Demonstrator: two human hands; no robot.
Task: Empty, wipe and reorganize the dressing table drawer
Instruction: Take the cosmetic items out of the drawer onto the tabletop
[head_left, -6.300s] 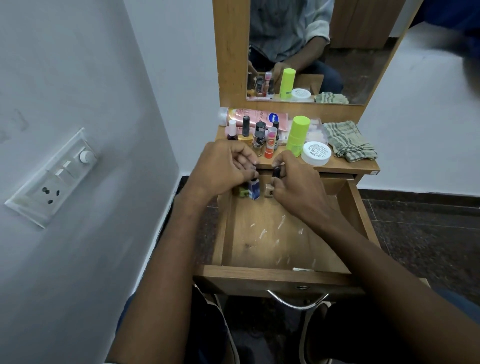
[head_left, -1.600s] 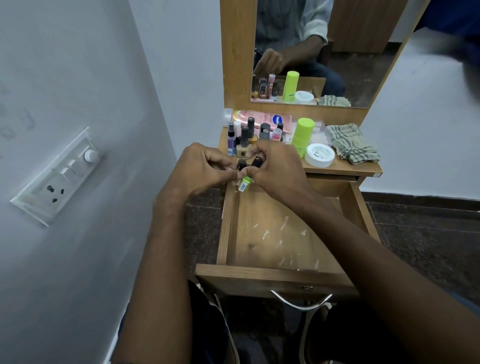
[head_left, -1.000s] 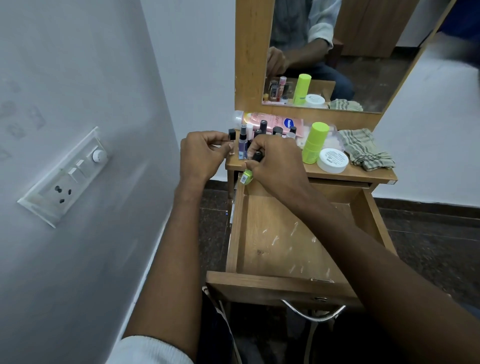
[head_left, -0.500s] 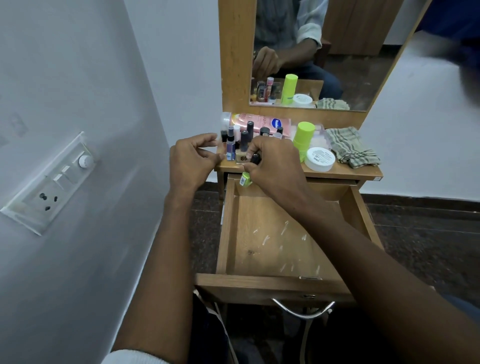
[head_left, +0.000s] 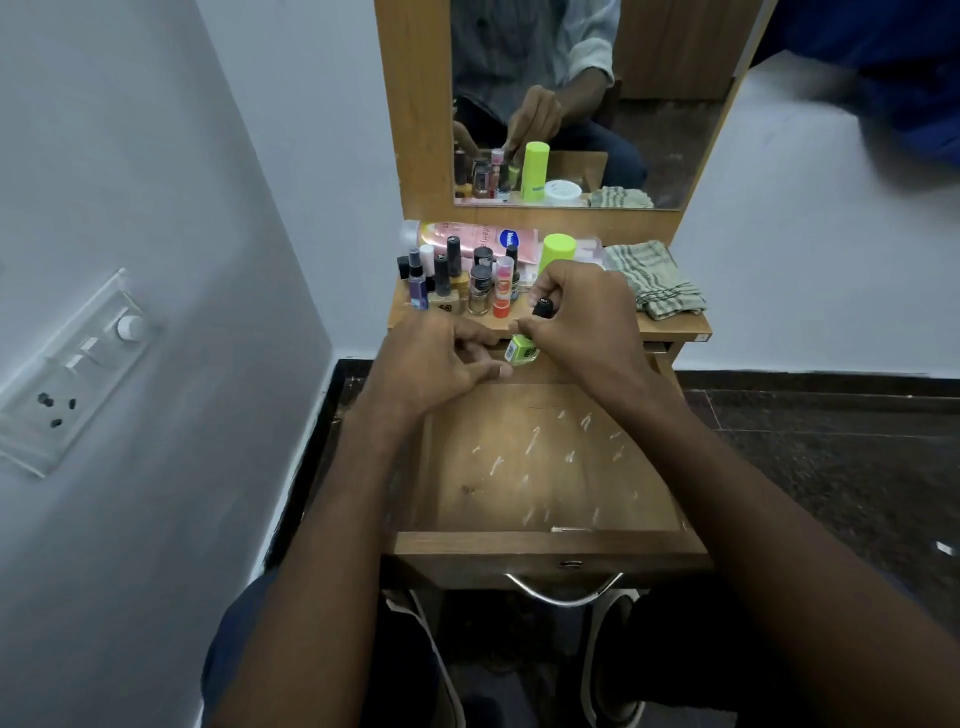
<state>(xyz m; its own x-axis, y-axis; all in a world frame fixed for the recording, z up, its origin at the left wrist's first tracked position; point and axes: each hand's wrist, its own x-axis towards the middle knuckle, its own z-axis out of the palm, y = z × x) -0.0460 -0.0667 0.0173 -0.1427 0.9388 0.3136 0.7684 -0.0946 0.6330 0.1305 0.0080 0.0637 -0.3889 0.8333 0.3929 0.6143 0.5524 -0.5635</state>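
The wooden drawer (head_left: 550, 558) stands pulled out, its floor bare except for white scuff marks. My right hand (head_left: 582, 322) hovers at the tabletop's front edge, pinching a small green nail polish bottle (head_left: 522, 351) by its black cap. My left hand (head_left: 441, 358) hangs just left of it over the drawer's back left corner, fingers loosely apart and holding nothing. Several small cosmetic bottles (head_left: 467, 283) stand grouped on the left of the dressing table top (head_left: 675, 325). A checked cloth (head_left: 654, 278) lies on its right side.
A pink lotion bottle (head_left: 478, 236) lies against the mirror (head_left: 582, 104), with a lime green cylinder (head_left: 558, 249) beside it. A wall with a switch panel (head_left: 78, 369) is close on the left. Dark floor lies to the right.
My left hand has left the bottles on the tabletop and dropped toward the drawer's back left corner. My right hand has kept the green bottle and shifted right along the tabletop edge.
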